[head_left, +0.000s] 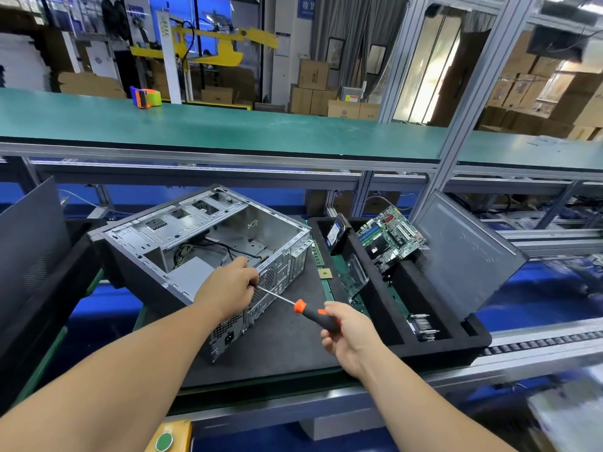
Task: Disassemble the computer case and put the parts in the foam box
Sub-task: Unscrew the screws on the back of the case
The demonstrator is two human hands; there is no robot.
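The open computer case (182,236) lies on its side on a dark mat, its rear panel facing me, with cables and a grey power supply (191,272) inside. My left hand (228,285) rests on the case's rear top edge, fingers curled over the screwdriver's shaft tip. My right hand (347,334) grips the orange-and-black screwdriver (310,313), whose shaft points at the rear panel. To the right stands the black foam box (470,337), holding a motherboard (390,238), a hard drive (337,234), a clear plastic part (357,275) and a heatsink (422,326).
A grey side panel (463,252) leans at the foam box's far right. Another dark panel (31,243) stands at the left. A RAM stick (316,252) and a CPU chip (324,274) lie between case and box. A green shelf (228,128) runs above, with a tape dispenser (146,97).
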